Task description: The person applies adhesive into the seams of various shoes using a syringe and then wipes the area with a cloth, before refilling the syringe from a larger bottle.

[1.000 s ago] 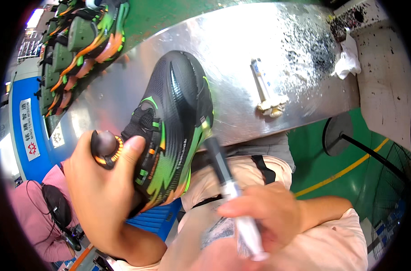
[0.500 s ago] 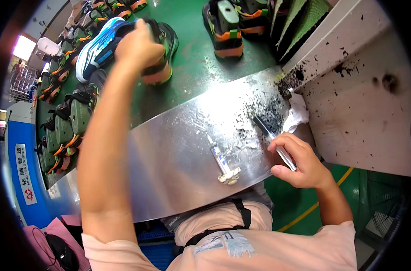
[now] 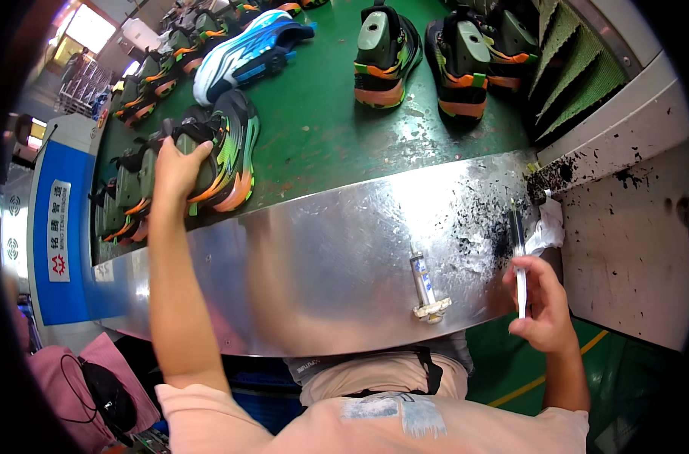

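My left hand (image 3: pixel 179 168) is closed at the collar of a black, green and orange shoe (image 3: pixel 237 155), with the thumb over the green last inside it. That shoe sits at the near left of the green surface, beside several similar shoes (image 3: pixel 125 200). In my right hand (image 3: pixel 543 303) is a slim syringe (image 3: pixel 520 257) with dark contents, pointing away from me above the metal ledge. A second syringe (image 3: pixel 421 278), with whitish lumps at its near end, lies on the ledge to its left.
Beyond my left hand lies a blue-and-white shoe (image 3: pixel 246 57). More shoes with green lasts (image 3: pixel 466 60) stand at the far right, near green hanging flaps (image 3: pixel 579 83). Black specks dot the metal ledge (image 3: pixel 322 250) and the machine wall (image 3: pixel 625 219). White crumpled paper (image 3: pixel 547 225) lies by the wall.
My left hand has brought the shoe left and nearer, away from the blue-and-white shoe. The syringe in my right hand has turned more upright in the picture. The whole view has shifted.
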The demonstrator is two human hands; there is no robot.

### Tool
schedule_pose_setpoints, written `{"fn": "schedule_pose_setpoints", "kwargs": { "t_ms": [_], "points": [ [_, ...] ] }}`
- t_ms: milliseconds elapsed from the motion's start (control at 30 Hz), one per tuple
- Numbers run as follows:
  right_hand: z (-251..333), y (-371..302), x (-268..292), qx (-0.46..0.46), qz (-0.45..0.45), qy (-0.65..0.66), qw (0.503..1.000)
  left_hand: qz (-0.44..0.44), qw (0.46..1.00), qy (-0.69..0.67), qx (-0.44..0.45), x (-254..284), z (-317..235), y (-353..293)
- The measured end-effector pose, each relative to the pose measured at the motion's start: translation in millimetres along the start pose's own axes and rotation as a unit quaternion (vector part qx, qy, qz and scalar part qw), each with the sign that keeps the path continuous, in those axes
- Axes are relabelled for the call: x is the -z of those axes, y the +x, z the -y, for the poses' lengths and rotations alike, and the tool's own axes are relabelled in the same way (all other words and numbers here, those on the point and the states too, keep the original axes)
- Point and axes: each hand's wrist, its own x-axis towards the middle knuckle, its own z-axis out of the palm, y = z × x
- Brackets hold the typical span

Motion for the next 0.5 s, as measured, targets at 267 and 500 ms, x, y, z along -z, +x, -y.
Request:
{"fn": "schedule_pose_setpoints", "kwargs": {
  "t_ms": [267,500],
  "points": [
    [-0.2,-4.2,-20.8,0.012,0.018,0.074,0.997,0.262,0.933,-0.202,-0.142,120.6,54.6,-60.8],
    [16.3,1.4,-43.7,0.05,-0.026,-0.046,0.997,0.195,0.944,-0.033,-0.265,125.8,75.3,-149.3]
  ]
}}
